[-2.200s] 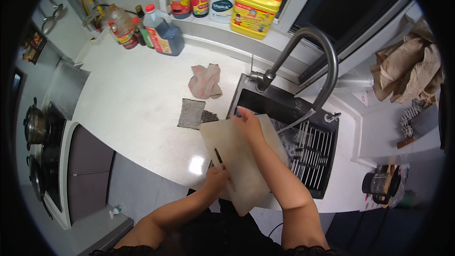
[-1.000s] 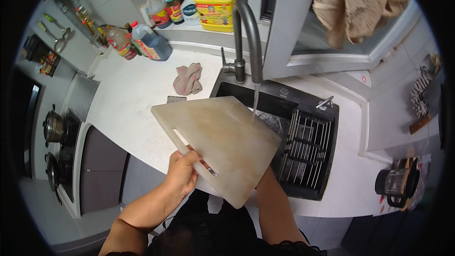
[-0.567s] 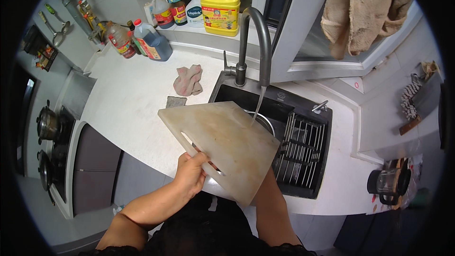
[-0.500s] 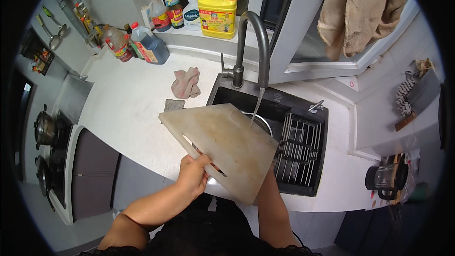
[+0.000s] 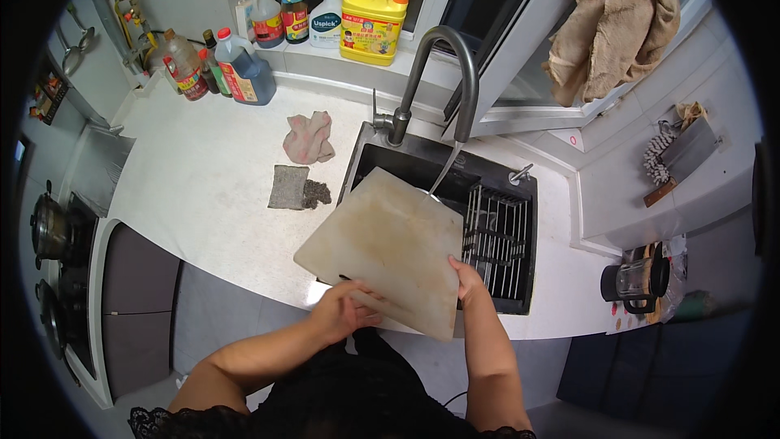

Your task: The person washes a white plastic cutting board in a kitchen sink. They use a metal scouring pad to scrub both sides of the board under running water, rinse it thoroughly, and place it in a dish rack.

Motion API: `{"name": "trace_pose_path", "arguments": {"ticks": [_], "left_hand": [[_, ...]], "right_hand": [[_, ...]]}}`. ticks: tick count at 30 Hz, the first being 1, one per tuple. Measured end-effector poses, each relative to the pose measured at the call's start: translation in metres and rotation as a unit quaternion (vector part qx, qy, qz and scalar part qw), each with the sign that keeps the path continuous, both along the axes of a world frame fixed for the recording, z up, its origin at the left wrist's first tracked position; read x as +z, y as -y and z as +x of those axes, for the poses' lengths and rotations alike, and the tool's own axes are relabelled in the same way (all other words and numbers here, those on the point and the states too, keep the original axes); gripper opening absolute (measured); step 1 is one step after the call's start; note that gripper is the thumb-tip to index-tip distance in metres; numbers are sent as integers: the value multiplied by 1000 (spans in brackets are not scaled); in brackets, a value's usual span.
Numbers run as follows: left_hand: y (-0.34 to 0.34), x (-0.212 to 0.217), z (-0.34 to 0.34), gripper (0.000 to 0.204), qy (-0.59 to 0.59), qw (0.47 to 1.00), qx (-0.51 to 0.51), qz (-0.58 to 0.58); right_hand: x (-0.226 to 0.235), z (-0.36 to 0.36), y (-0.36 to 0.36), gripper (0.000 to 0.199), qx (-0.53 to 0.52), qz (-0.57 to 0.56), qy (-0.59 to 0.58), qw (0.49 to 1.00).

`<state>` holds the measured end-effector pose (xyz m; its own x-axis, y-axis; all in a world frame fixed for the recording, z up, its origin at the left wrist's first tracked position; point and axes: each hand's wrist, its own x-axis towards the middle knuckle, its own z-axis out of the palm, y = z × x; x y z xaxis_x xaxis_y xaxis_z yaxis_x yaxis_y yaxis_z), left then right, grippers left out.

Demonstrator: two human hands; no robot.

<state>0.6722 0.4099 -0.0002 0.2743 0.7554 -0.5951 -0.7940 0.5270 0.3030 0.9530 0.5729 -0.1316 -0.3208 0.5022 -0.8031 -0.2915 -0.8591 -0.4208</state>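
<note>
I hold a large pale cutting board (image 5: 388, 244) tilted over the black sink (image 5: 496, 187). My left hand (image 5: 341, 310) grips its near lower edge by the handle slot. My right hand (image 5: 469, 278) holds the board's right edge. Water runs from the curved grey faucet (image 5: 443, 57) onto the board's far corner. A metal rack (image 5: 497, 237) sits in the right part of the sink, partly hidden by the board.
A pink rag (image 5: 309, 136) and a grey scrubbing cloth (image 5: 289, 187) lie on the white counter (image 5: 195, 187) left of the sink. Bottles and a yellow jug (image 5: 372, 23) line the window ledge. Pots (image 5: 50, 228) sit on the stove at far left. A brown towel (image 5: 617, 32) hangs upper right.
The board has swung lower and to the right, now under the running water. My right hand has come out from under it to grip its right edge.
</note>
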Motion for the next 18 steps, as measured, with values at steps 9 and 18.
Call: {"name": "trace_pose_path", "arguments": {"ticks": [9, 18], "left_hand": [[32, -79, -30, 52, 19, 995, -13, -96], [31, -153, -3, 36, 59, 980, -23, -188]], "right_hand": [[-50, 1, -2, 51, 133, 144, 512, 836], [30, -186, -19, 37, 257, 666, 411, 567]]}}
